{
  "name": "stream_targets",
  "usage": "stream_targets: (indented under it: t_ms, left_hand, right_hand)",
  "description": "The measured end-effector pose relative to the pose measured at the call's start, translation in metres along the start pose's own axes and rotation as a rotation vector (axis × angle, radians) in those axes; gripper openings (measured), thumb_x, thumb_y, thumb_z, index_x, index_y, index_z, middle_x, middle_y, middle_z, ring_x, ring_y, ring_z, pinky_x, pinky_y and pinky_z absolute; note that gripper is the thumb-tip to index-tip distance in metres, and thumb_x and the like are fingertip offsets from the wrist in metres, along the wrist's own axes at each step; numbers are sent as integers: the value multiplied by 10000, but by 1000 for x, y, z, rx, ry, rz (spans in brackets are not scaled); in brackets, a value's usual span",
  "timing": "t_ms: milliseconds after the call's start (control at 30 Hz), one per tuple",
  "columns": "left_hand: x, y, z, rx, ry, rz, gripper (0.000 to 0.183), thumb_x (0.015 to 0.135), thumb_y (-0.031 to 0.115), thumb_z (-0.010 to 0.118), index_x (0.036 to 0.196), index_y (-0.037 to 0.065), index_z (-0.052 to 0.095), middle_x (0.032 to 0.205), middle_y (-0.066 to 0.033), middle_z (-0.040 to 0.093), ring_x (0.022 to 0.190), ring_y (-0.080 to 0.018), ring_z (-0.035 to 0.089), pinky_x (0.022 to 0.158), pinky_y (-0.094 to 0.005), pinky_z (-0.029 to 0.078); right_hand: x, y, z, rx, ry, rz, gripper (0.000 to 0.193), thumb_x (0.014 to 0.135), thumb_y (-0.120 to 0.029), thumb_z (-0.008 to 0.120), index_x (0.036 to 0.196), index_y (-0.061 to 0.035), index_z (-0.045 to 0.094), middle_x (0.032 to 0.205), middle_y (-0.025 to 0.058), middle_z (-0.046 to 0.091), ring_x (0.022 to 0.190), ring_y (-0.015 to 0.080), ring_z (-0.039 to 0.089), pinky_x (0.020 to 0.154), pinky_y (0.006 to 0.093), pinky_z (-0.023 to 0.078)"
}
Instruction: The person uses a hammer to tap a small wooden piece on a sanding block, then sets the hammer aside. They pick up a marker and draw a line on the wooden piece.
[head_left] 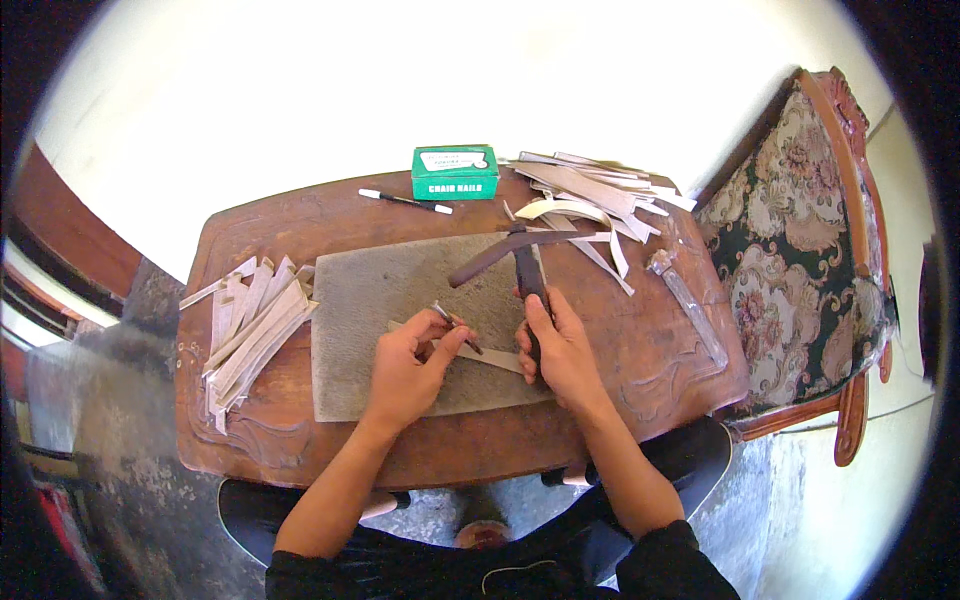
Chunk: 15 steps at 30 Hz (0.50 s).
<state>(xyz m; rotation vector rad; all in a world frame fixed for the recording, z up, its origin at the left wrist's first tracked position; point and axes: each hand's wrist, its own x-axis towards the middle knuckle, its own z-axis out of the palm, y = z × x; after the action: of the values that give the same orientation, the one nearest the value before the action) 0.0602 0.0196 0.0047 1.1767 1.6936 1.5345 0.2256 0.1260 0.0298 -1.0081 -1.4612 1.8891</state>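
The camera sat on the person's head, the left one of a side-by-side pair, and looked steeply down and forward. Its wide fisheye view took in almost the whole worktop (640, 310) at close range, with the hands (562, 345) near the middle and the forearms (640, 470) entering from the lower edge. The pale wall (350, 90) filled the top, the patterned chair (780, 260) leaned in at right, and darkness rounded the corners.

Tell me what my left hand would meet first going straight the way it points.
Probably the dark hammer head, though depth is unclear: the left hand might pass beneath it, over the grey mat.
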Motion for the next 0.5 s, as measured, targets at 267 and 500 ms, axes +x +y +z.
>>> stream_targets:
  t_ms: [267,500]
  left_hand:
    - [-2,11,-2,76,-117,-69,164,1002,164,667,1066,14,677,973,-45,785,588,-35,573,498,-212,429]
    - [-3,11,2,210,-59,67,147,965,168,709,1002,26,718,878,-64,779,631,-75,633,538,-252,474]
  right_hand:
    - [1,1,0,-22,-4,12,369,1087,-388,499,1297,-87,532,704,-7,462,494,77,441,440,249,379]
    - [1,0,-1,-36,-7,12,327,1082,-377,505,1194,-69,513,699,-2,482,500,87,464,440,263,391]
